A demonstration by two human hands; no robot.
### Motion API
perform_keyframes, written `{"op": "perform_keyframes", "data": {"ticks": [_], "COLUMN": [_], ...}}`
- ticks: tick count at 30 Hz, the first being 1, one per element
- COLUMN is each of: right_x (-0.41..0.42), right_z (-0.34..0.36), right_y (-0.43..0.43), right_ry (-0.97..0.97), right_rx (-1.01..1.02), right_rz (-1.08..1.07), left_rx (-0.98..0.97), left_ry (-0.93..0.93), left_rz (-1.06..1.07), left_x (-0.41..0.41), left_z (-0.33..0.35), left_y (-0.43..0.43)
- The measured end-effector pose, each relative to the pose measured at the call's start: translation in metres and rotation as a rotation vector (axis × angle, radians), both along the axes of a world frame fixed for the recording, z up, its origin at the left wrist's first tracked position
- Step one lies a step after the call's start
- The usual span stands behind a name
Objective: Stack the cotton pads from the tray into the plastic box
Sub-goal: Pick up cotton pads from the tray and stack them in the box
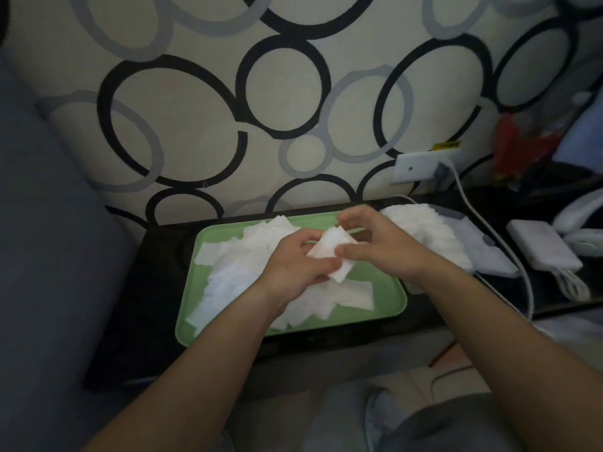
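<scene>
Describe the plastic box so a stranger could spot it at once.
Start at the green tray on the dark tabletop below the ring-patterned wall. The plastic box sits just right of it, beyond the right hand. Unlike the tray's loose, scattered pads, its cotton pads stand packed in a neat fanned row.

The left hand and right hand are bare, as are both forearms; grey trousers cover the legs at lower right.
</scene>
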State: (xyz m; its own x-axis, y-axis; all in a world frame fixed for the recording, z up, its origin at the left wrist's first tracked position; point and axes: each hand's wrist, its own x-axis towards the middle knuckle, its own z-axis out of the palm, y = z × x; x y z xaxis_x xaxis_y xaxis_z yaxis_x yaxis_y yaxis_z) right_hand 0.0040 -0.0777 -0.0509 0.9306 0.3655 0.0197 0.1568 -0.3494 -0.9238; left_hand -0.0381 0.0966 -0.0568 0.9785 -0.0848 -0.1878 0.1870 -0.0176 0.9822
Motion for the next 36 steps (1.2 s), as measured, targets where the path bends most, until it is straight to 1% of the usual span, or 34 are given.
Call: {"op": "perform_keyframes", "data": {"ticks": [3, 6, 8, 9, 11, 13, 16, 20, 22, 24, 27, 30, 32, 36], "right_x": [0.004, 0.012, 0.017, 0.020, 0.026, 0.033, 0.043, 0.045, 0.046, 0.046, 0.048, 0.052, 0.053, 0.054], "right_z": [0.009, 0.022, 0.033, 0.038, 0.046, 0.047, 0.034, 0.018, 0.013, 0.012, 0.014, 0.015, 0.016, 0.023], "right_y": [-0.024, -0.052, -0.075, -0.087, -0.108, -0.121, -0.126, -0.120, -0.120, -0.123, -0.126, -0.122, -0.116, -0.101], "right_ry": [-0.025, -0.095, -0.116, -0.117, -0.097, -0.059, -0.002, 0.001, 0.043, 0.027, -0.049, -0.120, -0.140, -0.175], "right_rx": [-0.066, -0.212, -0.273, -0.266, -0.236, -0.247, -0.360, -0.467, -0.487, -0.541, -0.752, -0.934, -1.022, -1.276], "right_rz": [0.005, 0.009, -0.029, -0.072, -0.153, -0.174, -0.195, -0.233, -0.190, -0.108, 0.012, 0.084, 0.119, 0.220], "left_rx": [0.035, 0.057, 0.041, 0.046, 0.147, 0.282, 0.388, 0.487, 0.538, 0.553, 0.547, 0.531, 0.513, 0.486], "left_ry": [-0.057, -0.101, -0.092, -0.087, -0.114, -0.180, -0.233, -0.249, -0.246, -0.238, -0.234, -0.236, -0.235, -0.244], "left_rz": [-0.009, -0.016, -0.020, -0.022, -0.009, -0.016, -0.065, -0.143, -0.181, -0.199, -0.209, -0.217, -0.219, -0.218], "left_x": [0.005, 0.014, 0.021, 0.025, 0.033, 0.042, 0.049, 0.053, 0.054, 0.054, 0.055, 0.055, 0.055, 0.055], "left_z": [0.000, -0.004, -0.009, -0.012, -0.020, -0.029, -0.035, -0.043, -0.047, -0.048, -0.048, -0.048, -0.048, -0.050], "left_y": [-0.022, -0.047, -0.064, -0.073, -0.087, -0.100, -0.117, -0.123, -0.122, -0.121, -0.119, -0.118, -0.119, -0.119]}}
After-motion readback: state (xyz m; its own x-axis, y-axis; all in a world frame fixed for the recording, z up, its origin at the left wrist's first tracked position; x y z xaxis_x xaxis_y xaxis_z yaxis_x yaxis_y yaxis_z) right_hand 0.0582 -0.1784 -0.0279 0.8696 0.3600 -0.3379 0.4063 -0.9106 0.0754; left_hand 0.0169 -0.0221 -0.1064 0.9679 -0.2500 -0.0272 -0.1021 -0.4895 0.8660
